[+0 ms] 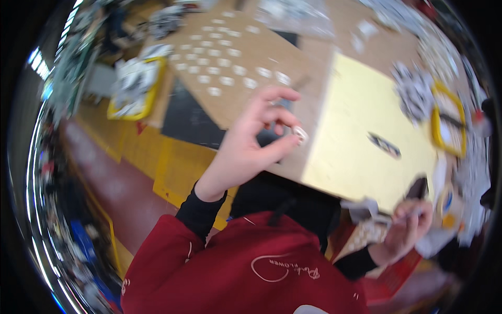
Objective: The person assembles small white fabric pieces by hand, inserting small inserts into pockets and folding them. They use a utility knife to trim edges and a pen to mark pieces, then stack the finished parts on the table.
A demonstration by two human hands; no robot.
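Note:
Over the near edge of the table, my left hand (243, 144) pinches a small white piece (300, 134) between thumb and fingertip. My right hand (408, 233) is at the lower right by the near corner of a pale yellow sheet (350, 120); its fingers are curled together and blurred. Something whitish shows at those fingertips, too smeared to name. Just beyond them is a dark brown piece (417, 188); whether the hand touches it I cannot tell. A pair of thread snips (384, 145) lies on the yellow sheet.
Several small white squares (214, 53) lie in rows on a brown board (251, 55). Yellow baskets with pale pieces stand left (155, 86) and right (436, 128). Grey fabric pieces (411, 91) are heaped beside the right basket. A roll of tape (445, 201) sits near my right hand.

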